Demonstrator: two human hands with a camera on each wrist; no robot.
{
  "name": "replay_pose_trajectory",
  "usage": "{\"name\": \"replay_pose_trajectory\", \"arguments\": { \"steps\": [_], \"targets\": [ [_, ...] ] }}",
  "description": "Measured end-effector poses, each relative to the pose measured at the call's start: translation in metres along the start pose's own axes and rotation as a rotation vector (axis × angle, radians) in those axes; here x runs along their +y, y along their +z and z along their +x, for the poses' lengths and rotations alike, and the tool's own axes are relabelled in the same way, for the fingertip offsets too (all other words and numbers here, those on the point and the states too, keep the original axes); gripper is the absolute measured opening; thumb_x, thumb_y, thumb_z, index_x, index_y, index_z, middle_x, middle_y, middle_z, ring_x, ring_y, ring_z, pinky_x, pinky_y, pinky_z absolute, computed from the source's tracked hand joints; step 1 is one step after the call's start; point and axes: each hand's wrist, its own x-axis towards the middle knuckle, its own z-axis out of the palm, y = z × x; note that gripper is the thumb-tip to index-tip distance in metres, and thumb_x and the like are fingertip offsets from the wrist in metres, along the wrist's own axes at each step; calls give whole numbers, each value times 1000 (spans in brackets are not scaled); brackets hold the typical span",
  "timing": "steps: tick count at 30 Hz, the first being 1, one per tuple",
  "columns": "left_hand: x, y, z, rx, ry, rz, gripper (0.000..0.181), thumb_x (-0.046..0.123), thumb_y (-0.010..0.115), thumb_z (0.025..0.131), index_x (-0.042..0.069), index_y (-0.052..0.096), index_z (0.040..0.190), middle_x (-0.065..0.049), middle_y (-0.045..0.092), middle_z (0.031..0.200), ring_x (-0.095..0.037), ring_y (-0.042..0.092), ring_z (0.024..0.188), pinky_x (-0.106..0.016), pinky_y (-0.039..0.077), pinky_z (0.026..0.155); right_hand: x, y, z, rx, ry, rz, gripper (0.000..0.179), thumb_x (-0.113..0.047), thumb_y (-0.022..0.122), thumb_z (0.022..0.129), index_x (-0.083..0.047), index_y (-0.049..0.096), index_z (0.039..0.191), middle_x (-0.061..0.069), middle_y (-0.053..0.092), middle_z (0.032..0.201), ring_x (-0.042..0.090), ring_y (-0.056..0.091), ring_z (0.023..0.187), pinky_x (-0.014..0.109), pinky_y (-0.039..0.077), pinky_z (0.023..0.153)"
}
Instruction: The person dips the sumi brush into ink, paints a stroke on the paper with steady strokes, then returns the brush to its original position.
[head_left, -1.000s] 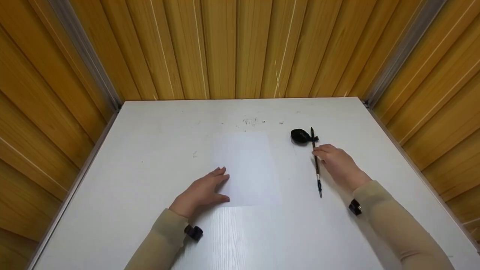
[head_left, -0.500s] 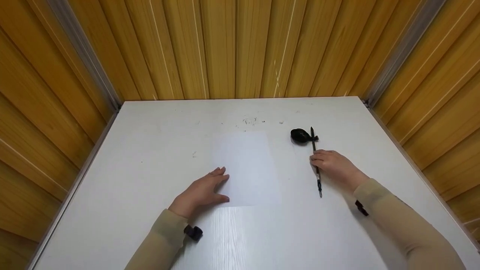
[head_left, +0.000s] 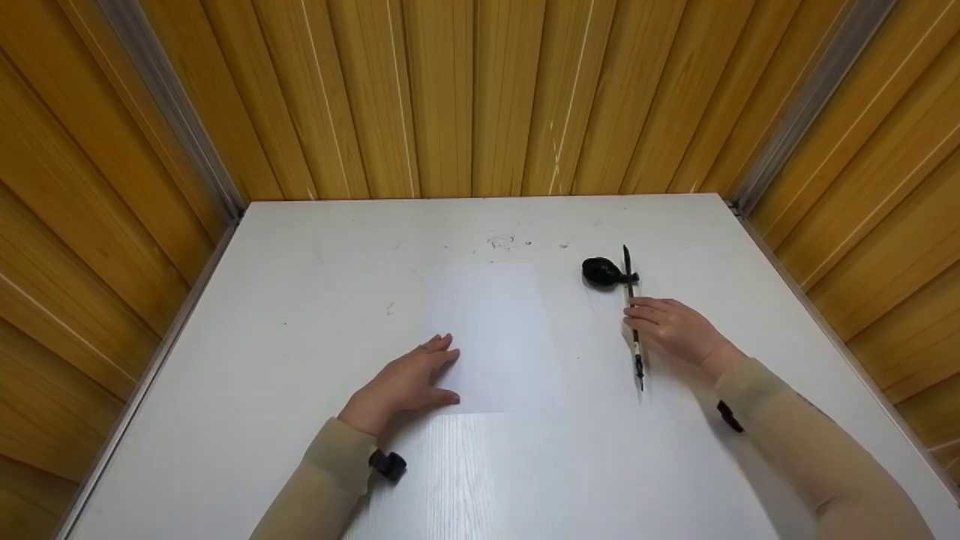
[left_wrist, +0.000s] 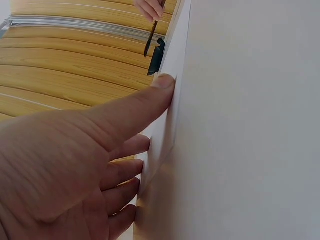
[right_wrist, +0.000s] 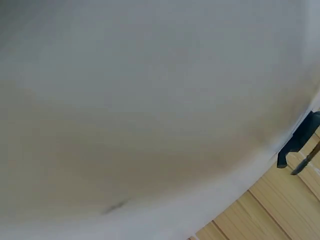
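My left hand (head_left: 401,382) rests with extended, spread fingers on the left edge of a white paper sheet (head_left: 499,337). In the left wrist view the thumb (left_wrist: 135,110) and fingertips touch the sheet. On the right, my right hand (head_left: 679,331) pinches a dark writing brush (head_left: 628,262) around the middle of its handle. The brush's dark tip points away, over the stubby handle of a black spoon-shaped dish (head_left: 600,272). In the right wrist view the dish (right_wrist: 300,137) and brush tip (right_wrist: 302,165) show at the right edge; the hand itself is out of that view.
The white tabletop (head_left: 315,262) bears small dark smudges (head_left: 501,241) beyond the paper. Wood-patterned panels (head_left: 435,97) wall it in at the back and both sides, with grey metal posts (head_left: 169,97) at the corners.
My right hand has slid slightly down the brush handle, then taken a grip and lifted the brush a little, its tip shifting away from me. The left hand, paper and dish stay put.
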Motion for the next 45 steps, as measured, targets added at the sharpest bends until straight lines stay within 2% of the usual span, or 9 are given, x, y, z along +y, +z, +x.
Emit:
{"name": "replay_pose_trajectory", "arguments": {
  "steps": [3,6,9,15,20,25,32,38,45],
  "targets": [
    [0,0,0,2,-5,-2,76,32,84,87,8,51,151,-8,31,169,-29,28,159,-49,29,128,3,-1,4,73,-10,-5,24,9,62,89,0,78,104,13,78,108,29,73,102,39,61,79],
    [0,-1,0,5,0,-4,76,32,84,87,8,51,151,-8,32,169,-29,28,158,-49,29,128,5,-3,12,151,36,-2,30,2,49,105,1,78,105,15,79,106,31,75,101,40,62,78],
    [0,0,1,8,8,-4,76,32,84,87,8,51,151,-8,32,169,-29,28,158,-49,29,128,4,-6,23,260,166,29,23,5,56,101,1,78,106,15,79,106,33,76,100,37,62,83],
    [-2,1,2,4,3,-9,75,32,84,87,9,52,151,-8,32,169,-29,28,158,-49,29,128,-1,-9,54,655,541,195,35,25,75,74,4,78,101,19,78,102,32,76,94,10,52,99],
    [-1,1,2,-1,-5,-8,76,33,83,87,10,51,152,-7,31,170,-28,27,159,-49,29,128,1,-15,76,971,890,429,19,17,72,85,9,74,102,12,79,100,15,76,94,14,58,87],
    [0,0,1,-4,-11,-6,76,33,84,87,9,51,151,-8,31,169,-30,27,159,-51,29,128,10,-18,83,1164,1278,610,19,-9,74,94,1,69,110,-4,76,99,8,77,89,17,60,79],
    [1,1,1,2,-31,-13,77,33,84,86,10,51,152,-7,31,170,-29,27,159,-49,28,129,20,-9,69,1481,1654,889,17,-12,78,91,-6,66,102,7,74,92,16,77,71,19,61,64],
    [1,1,0,-2,-43,-26,77,33,84,86,12,51,152,-6,30,170,-29,25,159,-50,28,129,11,-1,59,1572,1825,1000,14,-5,75,92,-5,62,98,8,73,88,20,76,64,22,62,61],
    [0,2,0,3,-34,-29,77,33,84,87,12,50,153,-4,30,170,-28,25,160,-49,27,129,3,10,54,1592,1868,1011,15,-1,74,92,-5,59,94,8,68,85,20,74,58,22,61,55]
  ]
}}
